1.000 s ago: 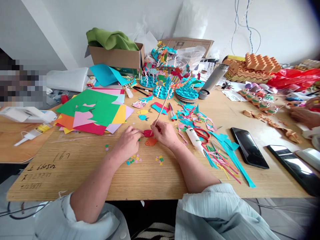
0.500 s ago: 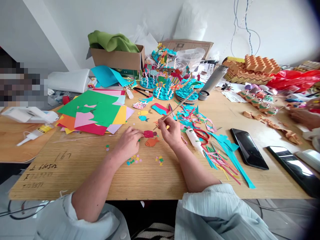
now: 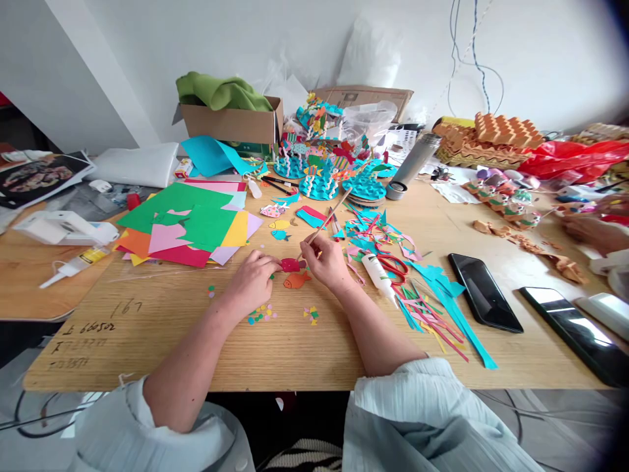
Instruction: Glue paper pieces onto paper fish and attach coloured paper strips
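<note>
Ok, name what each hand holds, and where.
The right hand holds a stick near its lower end; the left hand touches a red paper cutout, grip unclear.

Pale, plain wall across far side; lighter slanting band at far left. Thin cords hanging far right. Light-wood table near, wood surface adjoining left. Grey floor below. Light soft, even.

Bare counter lies open between the paper dots and its near edge. Rightward, the white glue bottle, scissors and paper strips block a low sweep; beyond the left hand, stacked sheets do.
</note>
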A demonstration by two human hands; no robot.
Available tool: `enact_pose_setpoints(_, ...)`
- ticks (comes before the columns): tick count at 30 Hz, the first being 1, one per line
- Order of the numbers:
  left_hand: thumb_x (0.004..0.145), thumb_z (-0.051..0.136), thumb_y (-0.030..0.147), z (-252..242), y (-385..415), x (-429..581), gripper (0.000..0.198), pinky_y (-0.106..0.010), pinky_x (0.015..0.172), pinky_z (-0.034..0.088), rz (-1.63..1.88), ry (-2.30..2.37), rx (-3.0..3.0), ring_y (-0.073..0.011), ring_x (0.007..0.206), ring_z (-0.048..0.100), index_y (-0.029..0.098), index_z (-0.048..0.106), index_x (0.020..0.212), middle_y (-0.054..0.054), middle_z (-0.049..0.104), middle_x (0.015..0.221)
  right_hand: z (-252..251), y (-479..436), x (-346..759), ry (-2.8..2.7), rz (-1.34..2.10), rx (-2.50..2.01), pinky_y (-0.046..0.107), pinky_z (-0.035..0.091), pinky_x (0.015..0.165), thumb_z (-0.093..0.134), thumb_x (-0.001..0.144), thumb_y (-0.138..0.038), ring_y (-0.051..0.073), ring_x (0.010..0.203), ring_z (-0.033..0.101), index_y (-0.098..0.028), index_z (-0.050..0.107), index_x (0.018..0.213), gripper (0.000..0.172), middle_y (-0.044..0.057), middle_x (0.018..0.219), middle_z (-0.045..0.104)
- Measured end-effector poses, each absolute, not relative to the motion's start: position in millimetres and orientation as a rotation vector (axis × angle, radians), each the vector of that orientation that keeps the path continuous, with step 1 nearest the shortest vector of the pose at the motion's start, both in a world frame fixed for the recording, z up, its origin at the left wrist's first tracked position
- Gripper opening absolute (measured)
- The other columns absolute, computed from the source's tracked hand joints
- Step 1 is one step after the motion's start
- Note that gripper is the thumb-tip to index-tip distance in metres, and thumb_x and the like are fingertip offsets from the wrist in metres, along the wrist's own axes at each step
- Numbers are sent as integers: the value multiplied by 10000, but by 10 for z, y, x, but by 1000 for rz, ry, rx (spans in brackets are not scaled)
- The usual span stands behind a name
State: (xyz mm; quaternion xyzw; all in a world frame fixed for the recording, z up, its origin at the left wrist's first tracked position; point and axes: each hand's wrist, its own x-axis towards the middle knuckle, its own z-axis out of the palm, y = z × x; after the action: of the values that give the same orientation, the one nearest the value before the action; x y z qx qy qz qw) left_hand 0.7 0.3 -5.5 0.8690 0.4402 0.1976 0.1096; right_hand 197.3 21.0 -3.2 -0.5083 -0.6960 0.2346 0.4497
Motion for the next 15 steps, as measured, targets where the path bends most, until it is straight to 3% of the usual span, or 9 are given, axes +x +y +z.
enact_pose_setpoints(15,721,467,-50,-43,-1,-5,455,-422,997,479,521,1293,2592,-255,1074,538,154,722,1037,-80,717,1076,-89,190,1887,-1925,533,-1250,238,391,573,501,890,-263,143,575,557,-199,561,756,160,20,631,615)
